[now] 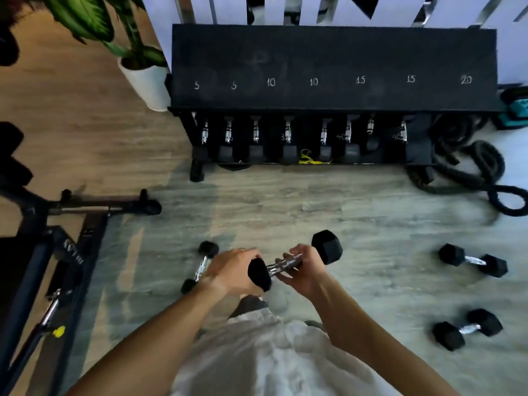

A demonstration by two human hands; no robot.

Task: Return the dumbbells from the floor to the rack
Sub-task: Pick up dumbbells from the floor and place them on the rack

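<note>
White handwritten numbers run along the black top of the rack (pixel 334 67), left to right: 5, 5, 10, 10, 15, 15, 20. Fainter white figures show on the lower shelf (pixel 311 138) among the stored dumbbells, two looking like 40 and another beginning with 3. White lettering on the black frame (pixel 73 250) at left is blurred beyond reading.

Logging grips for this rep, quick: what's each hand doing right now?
Left hand: curled over the near head of the held dumbbell.
Right hand: gripping that dumbbell's chrome handle.
</note>
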